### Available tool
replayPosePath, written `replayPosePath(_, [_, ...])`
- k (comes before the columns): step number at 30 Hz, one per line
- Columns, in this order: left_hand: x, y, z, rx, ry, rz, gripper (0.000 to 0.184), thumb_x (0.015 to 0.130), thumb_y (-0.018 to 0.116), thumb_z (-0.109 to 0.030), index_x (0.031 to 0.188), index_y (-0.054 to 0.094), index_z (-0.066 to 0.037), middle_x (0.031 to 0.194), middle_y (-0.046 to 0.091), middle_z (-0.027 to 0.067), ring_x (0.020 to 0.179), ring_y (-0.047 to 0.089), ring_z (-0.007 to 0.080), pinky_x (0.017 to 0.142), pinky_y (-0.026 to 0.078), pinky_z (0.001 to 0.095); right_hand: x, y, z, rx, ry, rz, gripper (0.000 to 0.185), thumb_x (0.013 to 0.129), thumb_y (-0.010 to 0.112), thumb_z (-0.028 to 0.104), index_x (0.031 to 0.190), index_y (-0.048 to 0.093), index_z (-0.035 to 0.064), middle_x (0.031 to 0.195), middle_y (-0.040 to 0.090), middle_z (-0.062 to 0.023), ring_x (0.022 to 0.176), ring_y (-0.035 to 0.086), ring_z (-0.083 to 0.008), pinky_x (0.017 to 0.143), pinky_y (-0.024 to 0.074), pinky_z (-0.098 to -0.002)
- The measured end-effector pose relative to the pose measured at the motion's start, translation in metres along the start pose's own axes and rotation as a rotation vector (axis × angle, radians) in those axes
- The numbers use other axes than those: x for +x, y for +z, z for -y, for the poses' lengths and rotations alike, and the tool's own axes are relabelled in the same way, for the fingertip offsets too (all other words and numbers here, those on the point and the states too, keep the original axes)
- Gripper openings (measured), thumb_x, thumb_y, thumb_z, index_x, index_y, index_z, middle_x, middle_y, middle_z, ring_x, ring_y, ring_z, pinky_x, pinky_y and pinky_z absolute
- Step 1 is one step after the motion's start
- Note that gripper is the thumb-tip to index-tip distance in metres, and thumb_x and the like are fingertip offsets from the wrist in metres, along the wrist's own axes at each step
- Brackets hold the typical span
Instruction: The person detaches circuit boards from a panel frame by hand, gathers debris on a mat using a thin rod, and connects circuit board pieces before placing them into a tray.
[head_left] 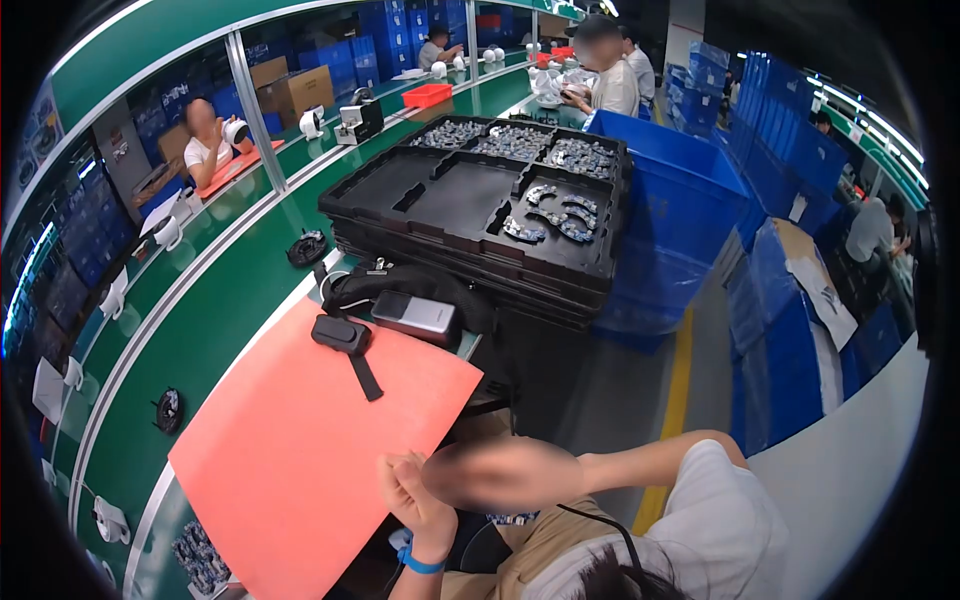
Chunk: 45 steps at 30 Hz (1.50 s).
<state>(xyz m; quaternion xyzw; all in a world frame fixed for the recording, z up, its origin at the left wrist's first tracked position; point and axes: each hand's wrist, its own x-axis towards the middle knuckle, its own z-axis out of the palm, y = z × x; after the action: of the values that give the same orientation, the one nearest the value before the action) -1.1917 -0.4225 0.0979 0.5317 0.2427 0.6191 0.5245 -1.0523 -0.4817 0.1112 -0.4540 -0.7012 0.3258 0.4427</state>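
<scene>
My left hand (pixel 415 492), with a blue wristband (pixel 422 562), is over the right edge of the salmon-coloured sheet (pixel 320 450). Its fingers are curled together; whatever they hold, if anything, cannot be made out. Close beside it is my right hand (pixel 505 475), smeared so that its fingers do not show clearly. Farther up the sheet lies a small black device (pixel 341 334) with a strap. A silver and black box (pixel 415 315) rests against a black pouch (pixel 385 283) at the sheet's far edge.
Stacked black trays (pixel 450 225) hold curved circuit boards (pixel 560 212). A blue bin (pixel 665 200) stands to their right. Round black parts (pixel 168 410) and white devices (pixel 168 233) sit on the green conveyor (pixel 215 330). People work across it and at the far end.
</scene>
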Motion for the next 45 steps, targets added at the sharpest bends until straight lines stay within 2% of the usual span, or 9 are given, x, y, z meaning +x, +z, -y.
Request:
replayPosePath(8, [0.026, 0.011, 0.015, -0.003, -0.055, 0.167, 0.031, 0.102, 0.038, -0.033, 0.089, 0.039, -0.006, 0.079, 0.041, 0.0040, 0.065, 0.042, 0.0095, 0.053, 0.036, 0.0215, 0.020, -0.112, 0.008, -0.257, -0.039, -0.304, 0.009, 0.084, 0.069, 0.011, 0.085, 0.068, 0.0019, 0.077, 0.068, -0.0068, 0.066, 0.066, -0.0121, 0.057, 0.0511, -0.0239])
replayPosePath(11, [0.039, -0.020, 0.032, 0.532, -0.026, 0.114, 0.014, 0.098, 0.041, -0.017, 0.095, 0.044, -0.004, 0.086, 0.047, 0.0046, 0.073, 0.044, 0.0108, 0.065, 0.039, 0.0238, 0.040, -0.204, -0.001, -0.343, 0.106, -0.578, 0.016, 0.087, 0.065, 0.015, 0.084, 0.067, 0.0004, 0.078, 0.065, -0.0007, 0.073, 0.057, -0.0059, 0.066, 0.0470, -0.0229])
replayPosePath(14, [0.052, -0.039, 0.037, 0.763, -0.007, 0.075, 0.012, 0.096, 0.046, -0.015, 0.095, 0.045, -0.003, 0.085, 0.046, 0.0042, 0.077, 0.046, 0.0118, 0.067, 0.040, 0.0257, 0.064, -0.305, -0.040, -0.531, 0.191, -0.576, 0.021, 0.087, 0.065, 0.020, 0.089, 0.069, 0.0000, 0.077, 0.065, 0.0002, 0.070, 0.055, -0.0049, 0.063, 0.0445, -0.0216])
replayPosePath(15, [0.054, -0.053, 0.050, 0.807, -0.077, 0.052, 0.014, 0.090, 0.053, -0.010, 0.096, 0.048, 0.001, 0.094, 0.048, 0.0114, 0.088, 0.047, 0.0226, 0.079, 0.040, 0.0347, 0.072, -0.337, -0.059, -0.567, 0.250, -0.551, 0.022, 0.086, 0.066, 0.021, 0.090, 0.069, 0.0001, 0.075, 0.065, -0.0002, 0.069, 0.055, -0.0050, 0.063, 0.0442, -0.0215])
replayPosePath(18, [0.052, -0.053, 0.058, 1.078, 0.043, 0.143, 0.019, 0.087, 0.056, -0.010, 0.099, 0.050, 0.003, 0.100, 0.047, 0.0149, 0.095, 0.045, 0.0289, 0.082, 0.040, 0.0385, 0.094, -0.394, -0.097, -0.693, 0.416, -0.552, 0.025, 0.084, 0.068, 0.024, 0.089, 0.070, 0.0002, 0.072, 0.065, -0.0014, 0.067, 0.055, -0.0063, 0.062, 0.0441, -0.0225])
replayPosePath(20, [0.053, -0.048, 0.060, 1.125, 0.057, 0.174, 0.020, 0.085, 0.057, -0.009, 0.100, 0.051, 0.003, 0.101, 0.046, 0.0157, 0.096, 0.044, 0.0306, 0.083, 0.040, 0.0401, 0.105, -0.423, -0.127, -0.752, 0.411, -0.486, 0.030, 0.077, 0.073, 0.031, 0.086, 0.073, 0.0030, 0.072, 0.067, -0.0078, 0.068, 0.061, -0.0143, 0.066, 0.0480, -0.0300])
replayPosePath(30, [0.065, -0.037, 0.072, 1.189, 0.041, 0.215, 0.019, 0.085, 0.058, -0.007, 0.100, 0.050, 0.002, 0.103, 0.046, 0.0156, 0.101, 0.043, 0.0320, 0.088, 0.038, 0.0408, 0.121, -0.419, -0.120, -0.999, 0.476, -0.480, 0.026, 0.076, 0.072, 0.028, 0.087, 0.072, 0.0044, 0.073, 0.068, -0.0063, 0.067, 0.062, -0.0144, 0.066, 0.0494, -0.0295])
replayPosePath(33, [0.066, -0.036, 0.069, 1.193, 0.050, 0.216, 0.018, 0.085, 0.058, -0.007, 0.099, 0.050, 0.002, 0.103, 0.046, 0.0156, 0.101, 0.043, 0.0317, 0.088, 0.038, 0.0406, 0.121, -0.401, -0.096, -0.903, 0.485, -0.138, 0.019, 0.077, 0.070, 0.021, 0.088, 0.073, 0.0052, 0.077, 0.070, -0.0077, 0.070, 0.065, -0.0145, 0.068, 0.0501, -0.0278])
replayPosePath(45, [0.063, -0.047, 0.051, 1.175, 0.051, 0.202, 0.017, 0.083, 0.059, -0.008, 0.096, 0.054, 0.001, 0.100, 0.048, 0.0162, 0.098, 0.044, 0.0326, 0.083, 0.040, 0.0416, 0.159, -0.402, -0.123, -1.187, 0.644, -0.093, 0.020, 0.065, 0.078, 0.020, 0.081, 0.073, 0.0070, 0.080, 0.071, -0.0101, 0.076, 0.068, -0.0230, 0.071, 0.0532, -0.0343])
